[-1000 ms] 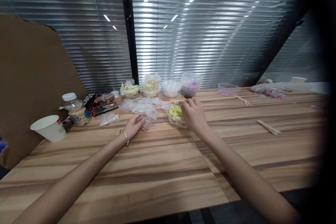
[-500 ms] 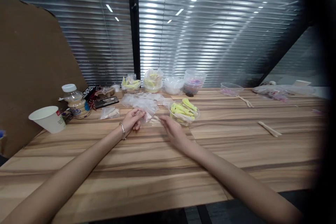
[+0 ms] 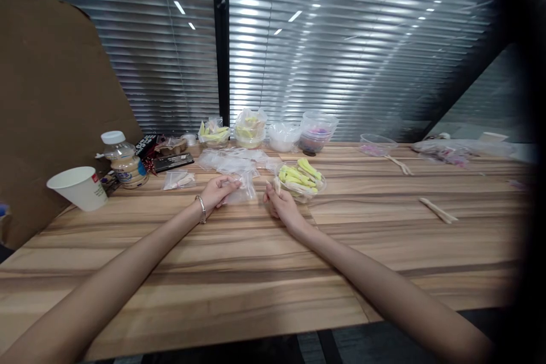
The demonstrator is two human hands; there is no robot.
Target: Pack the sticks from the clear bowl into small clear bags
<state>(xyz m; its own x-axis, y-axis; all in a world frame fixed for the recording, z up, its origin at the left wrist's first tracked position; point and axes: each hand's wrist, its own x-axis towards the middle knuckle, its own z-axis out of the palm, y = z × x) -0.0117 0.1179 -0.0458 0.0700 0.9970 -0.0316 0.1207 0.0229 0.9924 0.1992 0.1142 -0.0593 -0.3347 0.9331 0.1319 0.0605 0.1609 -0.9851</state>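
My left hand (image 3: 216, 193) pinches the edge of a clear plastic bag (image 3: 241, 190) that lies flat on the table and looks to hold nothing. To its right, my right hand (image 3: 281, 205) is closed on small pale pieces (image 3: 277, 185), whose ends poke up above the fingers; their exact kind is too small to make out. Just beyond the right hand stands a clear round bowl (image 3: 321, 187) of yellow and whitish strips (image 3: 305, 173). A loose pile of clear bags (image 3: 228, 160) spreads behind my left hand. Left of it lies a small bag with pale pieces (image 3: 181, 180).
At the left stand a paper cup (image 3: 83, 190) and a bottle with a white cap (image 3: 123, 162). Several plastic bowls, such as the purple-filled stack (image 3: 316, 133), line the back by the blinds. Pale strips (image 3: 438, 210) lie at the right.
My right hand has picked up the pale pieces from the table and drawn slightly back to the right. The bag by my left hand now lies flatter and more spread out.
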